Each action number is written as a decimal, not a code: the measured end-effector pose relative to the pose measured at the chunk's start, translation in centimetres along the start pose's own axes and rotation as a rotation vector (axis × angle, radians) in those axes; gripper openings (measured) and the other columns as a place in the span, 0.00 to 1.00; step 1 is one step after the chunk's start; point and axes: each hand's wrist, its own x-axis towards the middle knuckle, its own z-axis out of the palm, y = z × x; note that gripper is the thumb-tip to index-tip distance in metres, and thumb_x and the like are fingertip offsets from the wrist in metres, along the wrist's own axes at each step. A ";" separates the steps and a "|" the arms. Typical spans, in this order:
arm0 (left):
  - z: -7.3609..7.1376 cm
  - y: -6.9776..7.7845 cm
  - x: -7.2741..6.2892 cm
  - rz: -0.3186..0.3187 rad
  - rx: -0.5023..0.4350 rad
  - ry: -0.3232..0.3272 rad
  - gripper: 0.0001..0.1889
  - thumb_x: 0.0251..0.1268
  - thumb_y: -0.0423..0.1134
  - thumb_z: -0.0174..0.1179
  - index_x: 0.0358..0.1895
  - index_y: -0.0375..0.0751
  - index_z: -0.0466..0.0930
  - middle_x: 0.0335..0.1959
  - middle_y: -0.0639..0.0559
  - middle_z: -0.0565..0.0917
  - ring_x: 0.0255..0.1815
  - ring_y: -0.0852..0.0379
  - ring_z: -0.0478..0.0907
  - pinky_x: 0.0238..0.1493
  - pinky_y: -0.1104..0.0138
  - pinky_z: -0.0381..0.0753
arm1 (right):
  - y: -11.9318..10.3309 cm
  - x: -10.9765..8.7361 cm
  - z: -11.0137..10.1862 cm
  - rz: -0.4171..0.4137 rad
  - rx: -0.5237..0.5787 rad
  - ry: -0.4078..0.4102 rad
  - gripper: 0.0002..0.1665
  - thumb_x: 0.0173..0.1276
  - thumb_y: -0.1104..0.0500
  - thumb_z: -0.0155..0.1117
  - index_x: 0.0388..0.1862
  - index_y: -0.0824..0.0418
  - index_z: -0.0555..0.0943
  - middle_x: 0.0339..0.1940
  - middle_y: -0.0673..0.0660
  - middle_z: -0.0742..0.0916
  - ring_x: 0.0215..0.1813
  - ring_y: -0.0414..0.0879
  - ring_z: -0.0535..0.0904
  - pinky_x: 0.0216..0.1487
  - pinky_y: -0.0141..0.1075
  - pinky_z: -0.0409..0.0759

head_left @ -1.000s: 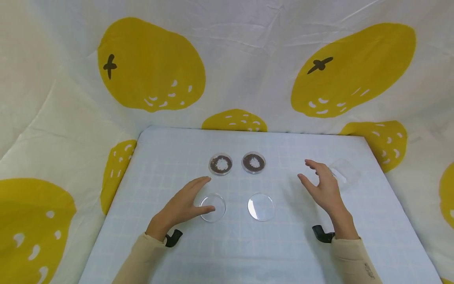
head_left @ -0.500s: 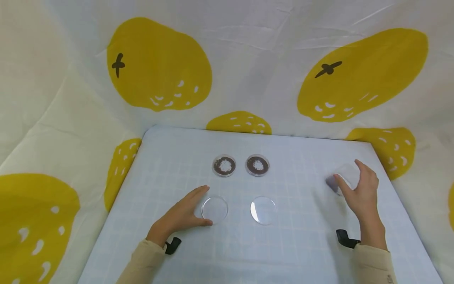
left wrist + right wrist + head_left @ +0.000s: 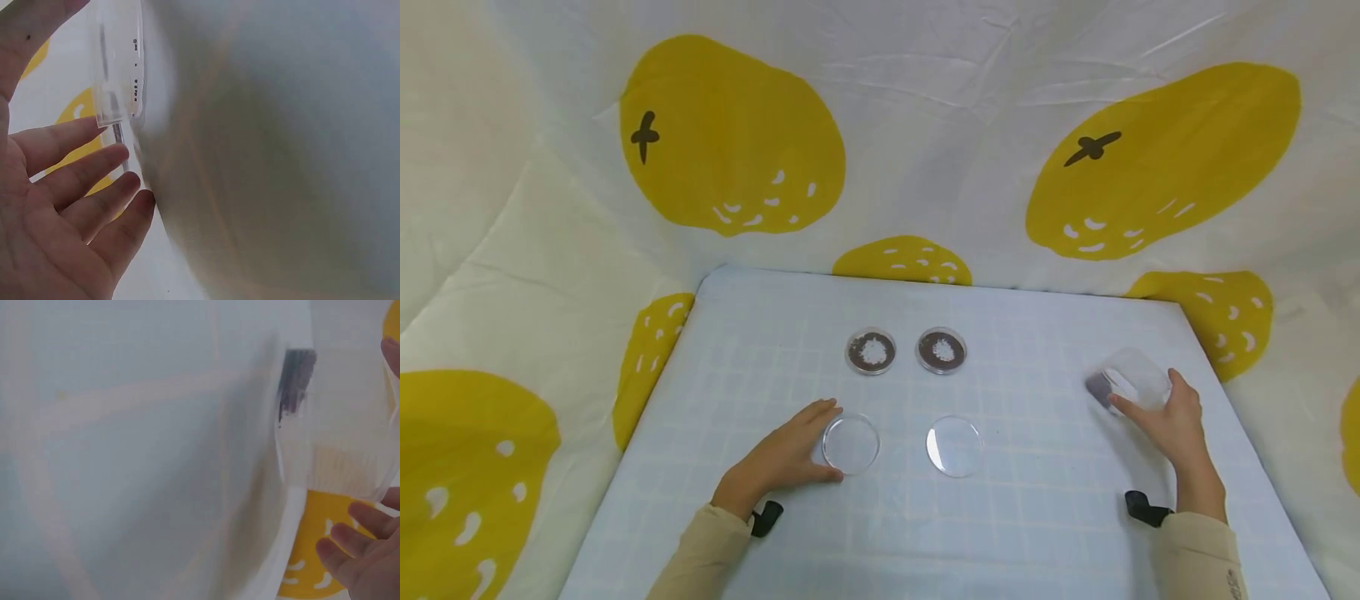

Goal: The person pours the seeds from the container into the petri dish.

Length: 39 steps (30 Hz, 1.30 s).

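Observation:
In the head view my left hand (image 3: 786, 450) reaches round the left side of a clear, round petri dish piece (image 3: 851, 444), thumb and fingers spread at its rim. In the left wrist view the index fingertip meets the edge of clear plastic (image 3: 115, 94); the other fingers are loosely extended. My right hand (image 3: 1180, 425) holds a clear plastic container (image 3: 1138, 375) between thumb and fingers, at the right of the table. The container (image 3: 344, 419) bears a dark purplish patch and a white part. A second clear round piece (image 3: 955, 447) lies between the hands.
Two petri dishes, a left one (image 3: 871, 351) and a right one (image 3: 942, 350), stand side by side farther back, each with dark brown contents and a white patch. A pale checked cloth covers the table (image 3: 880, 533). Behind hangs white fabric (image 3: 925, 167) with yellow fruit prints.
My right hand has moved right and down onto the clear container. My left hand has lowered and narrowed slightly at the clear dish piece's rim. The dishes have stayed in place.

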 end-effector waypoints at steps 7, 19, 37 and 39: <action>0.0 0.0 0.2 0.023 0.021 0.022 0.51 0.45 0.58 0.78 0.73 0.39 0.67 0.75 0.45 0.65 0.76 0.44 0.58 0.69 0.48 0.67 | 0.6 0.2 0.4 0.026 0.050 -0.031 0.69 0.66 0.40 0.69 0.79 0.72 0.33 0.77 0.79 0.49 0.74 0.78 0.47 0.68 0.72 0.49; 0.3 0.0 1.4 -0.001 0.049 0.004 0.52 0.50 0.62 0.74 0.76 0.41 0.64 0.76 0.46 0.64 0.75 0.48 0.60 0.70 0.52 0.66 | -0.4 -0.6 0.4 0.081 0.153 -0.022 0.67 0.63 0.38 0.71 0.81 0.65 0.39 0.79 0.72 0.55 0.74 0.75 0.53 0.65 0.71 0.59; -0.2 0.2 2.1 -0.024 0.020 0.026 0.51 0.53 0.61 0.73 0.76 0.39 0.62 0.76 0.45 0.64 0.75 0.46 0.60 0.70 0.51 0.66 | -7.0 -2.4 3.1 -0.247 0.132 0.018 0.63 0.59 0.48 0.79 0.81 0.61 0.49 0.73 0.71 0.66 0.72 0.71 0.61 0.67 0.66 0.62; -0.2 0.2 2.1 -0.029 0.016 0.025 0.51 0.53 0.61 0.73 0.76 0.39 0.62 0.76 0.45 0.64 0.75 0.47 0.60 0.70 0.51 0.66 | -8.0 -2.6 3.5 -0.297 0.116 0.021 0.64 0.56 0.48 0.81 0.81 0.61 0.50 0.73 0.70 0.67 0.69 0.71 0.63 0.65 0.67 0.64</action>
